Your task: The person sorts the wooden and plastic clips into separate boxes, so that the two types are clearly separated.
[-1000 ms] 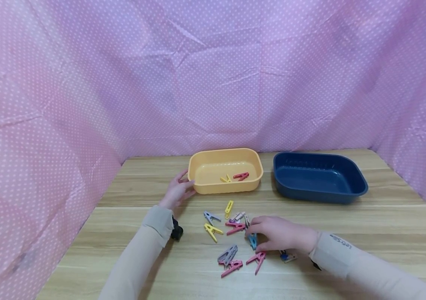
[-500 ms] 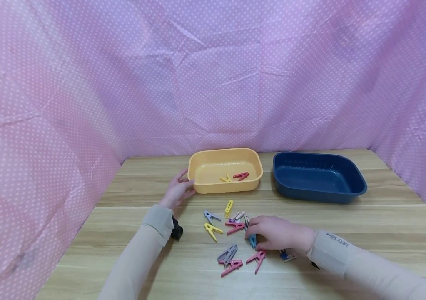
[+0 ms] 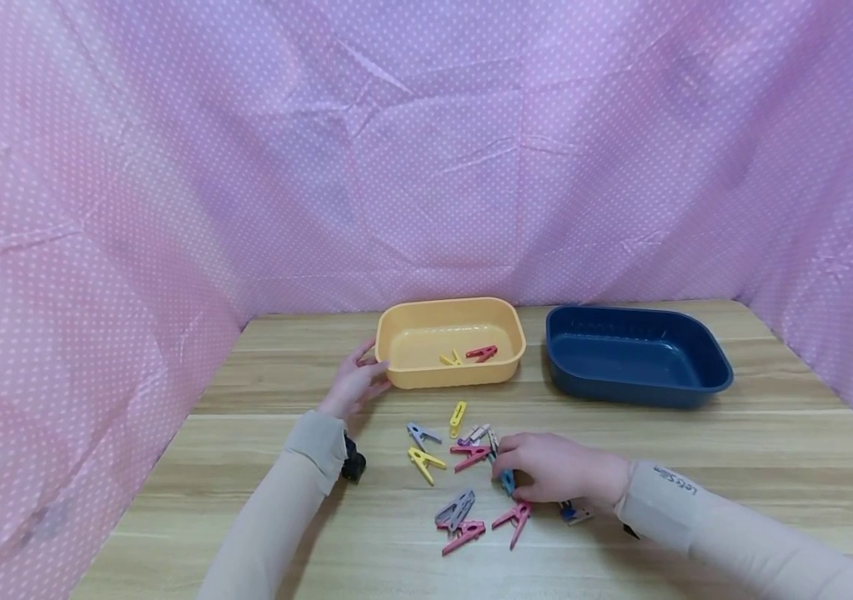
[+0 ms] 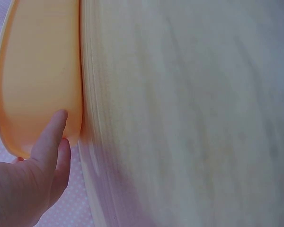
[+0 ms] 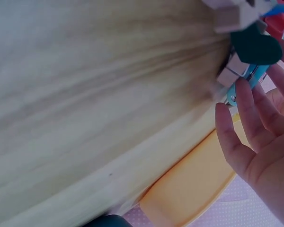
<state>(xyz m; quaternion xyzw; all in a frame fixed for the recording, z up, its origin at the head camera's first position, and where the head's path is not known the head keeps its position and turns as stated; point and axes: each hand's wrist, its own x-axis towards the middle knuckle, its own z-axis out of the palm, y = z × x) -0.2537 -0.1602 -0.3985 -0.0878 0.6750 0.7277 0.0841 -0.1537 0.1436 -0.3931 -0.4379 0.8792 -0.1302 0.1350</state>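
In the head view my left hand (image 3: 353,382) rests against the left end of the yellow basin (image 3: 456,379), fingers straight along its wall. Inside the basin lie a red clothespin (image 3: 482,353) and a yellow one. My right hand (image 3: 559,467) is low over the pile, thumb and forefinger apart on either side of a blue clothespin (image 3: 508,482). The right wrist view shows its fingertips (image 5: 244,87) right at that clothespin, near a dark teal heart-shaped piece (image 5: 258,47). Pink clothespins (image 3: 514,518) (image 3: 470,455) lie close by.
A dark blue basin (image 3: 636,390) stands at the back right. Left of the right hand lie yellow clothespins (image 3: 424,463) and grey ones (image 3: 456,508). A small blue-and-wood clothespin (image 3: 574,512) shows under the right wrist. Pink dotted cloth (image 3: 434,167) hangs behind the wooden table (image 3: 283,367).
The blue clothespin has shifted very slightly between the right thumb and forefinger. The left hand and both basins have stayed in place.
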